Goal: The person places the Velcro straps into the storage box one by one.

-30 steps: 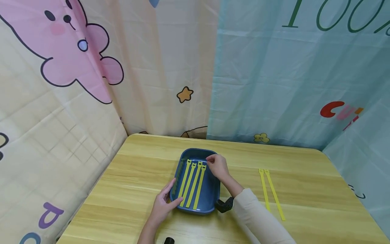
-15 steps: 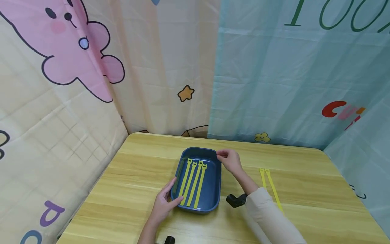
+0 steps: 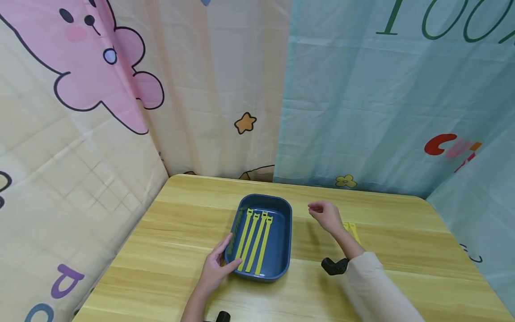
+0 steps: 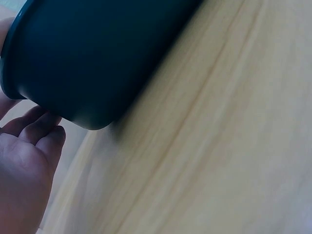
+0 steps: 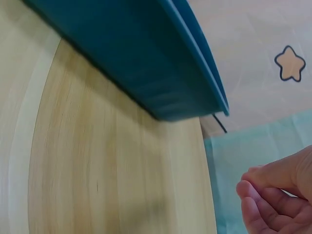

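Observation:
A deep blue rectangular plastic box (image 3: 279, 250) stands on the table. Inside, several yellow hook-and-loop cable ties (image 3: 252, 241) lie side by side, slotted heads towards the far end. My left hand (image 3: 212, 272) grips the box's near left corner, thumb over the rim; in the left wrist view its fingers (image 4: 41, 129) are against the outside wall (image 4: 87, 58). To the right of the box, my right hand (image 3: 327, 217) is above the table with loosely curled fingers and nothing in them. Two more yellow cable ties (image 3: 353, 230) lie beyond it, mostly hidden by the right forearm.
The wooden table (image 3: 193, 210) reaches back to printed curtains (image 3: 334, 112) along its far edge. A black wrist camera (image 3: 335, 266) hangs beside the right wrist; another black piece (image 3: 223, 316) shows by the left wrist.
My right hand has moved from above the box's far right part out past its rim to the right, so its forearm now covers most of the loose ties. The left hand stays put.

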The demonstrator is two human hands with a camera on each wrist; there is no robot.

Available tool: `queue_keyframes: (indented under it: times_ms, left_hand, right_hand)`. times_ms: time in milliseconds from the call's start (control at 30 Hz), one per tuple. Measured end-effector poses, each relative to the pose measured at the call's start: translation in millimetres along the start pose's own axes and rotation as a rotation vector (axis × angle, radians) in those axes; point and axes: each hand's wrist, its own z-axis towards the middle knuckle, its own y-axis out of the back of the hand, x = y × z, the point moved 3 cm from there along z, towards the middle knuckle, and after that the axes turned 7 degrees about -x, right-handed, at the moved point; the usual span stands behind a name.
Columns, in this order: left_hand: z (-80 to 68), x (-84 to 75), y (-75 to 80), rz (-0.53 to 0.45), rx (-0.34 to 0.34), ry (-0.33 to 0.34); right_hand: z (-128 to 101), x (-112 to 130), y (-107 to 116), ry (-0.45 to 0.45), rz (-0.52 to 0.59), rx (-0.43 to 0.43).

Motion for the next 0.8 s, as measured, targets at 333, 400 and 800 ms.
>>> queue_keyframes:
  times_ms: [333, 400, 800]
  left_hand:
    - [1.6, 3.9, 1.3, 0.018, -0.006, 0.029]
    - [1.7, 4.1, 1.8, 0.021, -0.010, 0.036]
    - [1.7, 3.4, 0.7, 0.006, -0.007, 0.039]
  right_hand:
    - [-5.1, -31.0, 17.8, -0.030, -0.116, -0.034]
    - [-6.2, -36.5, 20.5, -0.034, -0.121, -0.033]
    - [-12.4, -60.7, 45.1, -0.051, -0.131, -0.071]
